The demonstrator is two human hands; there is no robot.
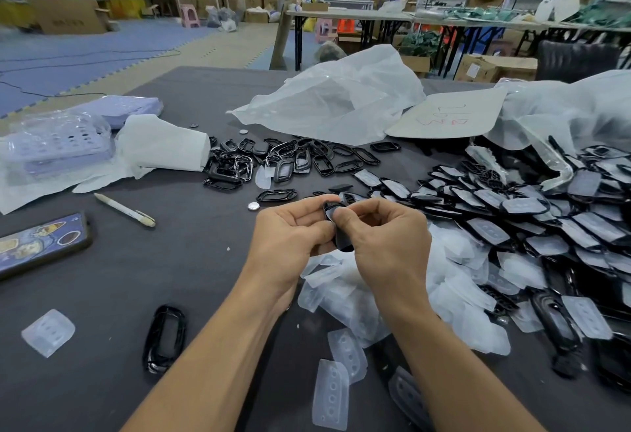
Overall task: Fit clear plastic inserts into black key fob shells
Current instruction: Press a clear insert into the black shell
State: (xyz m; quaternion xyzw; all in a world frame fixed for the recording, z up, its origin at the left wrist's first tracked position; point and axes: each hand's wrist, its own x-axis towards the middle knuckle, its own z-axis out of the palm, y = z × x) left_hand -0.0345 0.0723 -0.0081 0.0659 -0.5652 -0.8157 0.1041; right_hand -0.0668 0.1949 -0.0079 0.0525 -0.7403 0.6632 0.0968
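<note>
Holding one black key fob shell (336,226) between them, both hands are raised just above the dark counter (191,260) near its middle. The left hand (290,230) is curled closed around the shell's left side, fingers wrapped behind it. The right hand (386,237) is likewise closed, its thumb pressing on a clear plastic insert (330,214) that lies against the shell's upper face. How far the insert is seated cannot be determined; the fingers cover most of the shell.

Directly beneath the hands lies a heap of loose clear inserts (358,298), extending toward the near edge of the counter. To the right, a large spread of shells with inserts fitted (512,223) lies overlapping. Beyond the hands, a pile of empty black shells (273,161) rests beside a white paper roll (164,148). A single empty shell (165,337) lies alone at the near left, with one separate clear insert (47,332) further left. A pen (124,209) and a phone (41,243) lie at the left. Two coin cells (253,206) are visible beyond the left hand. A translucent plastic bag (334,103) sits at the far side.
</note>
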